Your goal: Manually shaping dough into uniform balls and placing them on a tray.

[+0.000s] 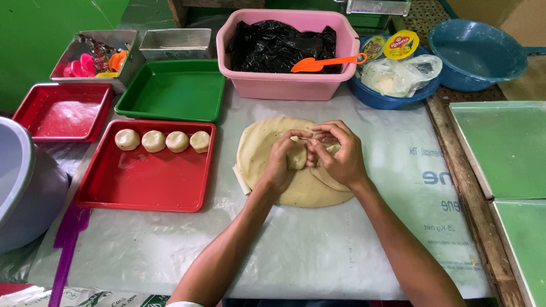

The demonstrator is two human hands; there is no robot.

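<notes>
A flat sheet of pale dough (267, 148) lies on the plastic-covered table. Over its right half my left hand (282, 162) and my right hand (340, 154) meet, both pinching a fold of the dough (298, 159) between their fingers. To the left stands a red tray (142, 182) holding a row of several round dough balls (165, 141) along its far edge.
Behind are a green tray (173, 91), a second red tray (62, 111), a pink tub (284, 85) with a black bag and an orange scoop (324, 62), blue bowls (475, 54), metal tins (170, 42). A grey basin (23, 187) stands left, green boards (506, 148) right.
</notes>
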